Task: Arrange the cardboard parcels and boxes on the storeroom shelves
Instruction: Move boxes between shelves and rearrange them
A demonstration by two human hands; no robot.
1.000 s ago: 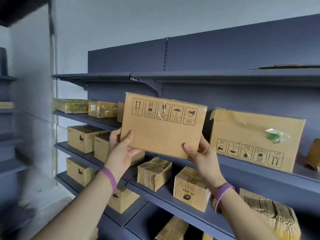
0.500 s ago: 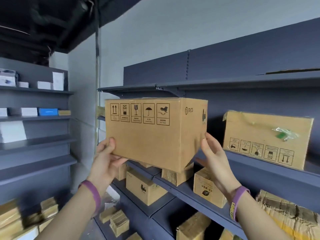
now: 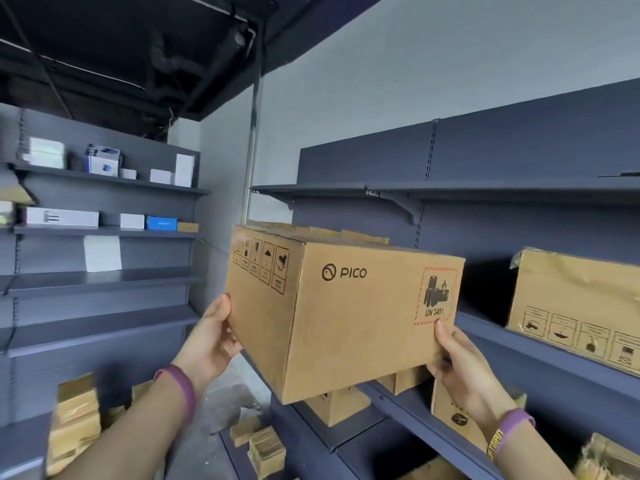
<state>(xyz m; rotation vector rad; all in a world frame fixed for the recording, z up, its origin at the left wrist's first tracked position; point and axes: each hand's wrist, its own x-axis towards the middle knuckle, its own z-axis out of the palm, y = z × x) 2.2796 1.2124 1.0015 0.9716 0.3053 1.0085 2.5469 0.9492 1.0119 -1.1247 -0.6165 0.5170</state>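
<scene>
Head view, cardboard box gripped between left hand, right hand

Between our left hand and right hand the box fills the way. Right of our grip, bare shelf runs to a large carton; below the grip, small parcels crowd.

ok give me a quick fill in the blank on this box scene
The cardboard box, gripped by the left hand and right hand, bears the brand ____.
Its red-bordered label reads UN ____.
The left wristband is coloured ____.
Missing words: PICO; 3481; purple.
</scene>
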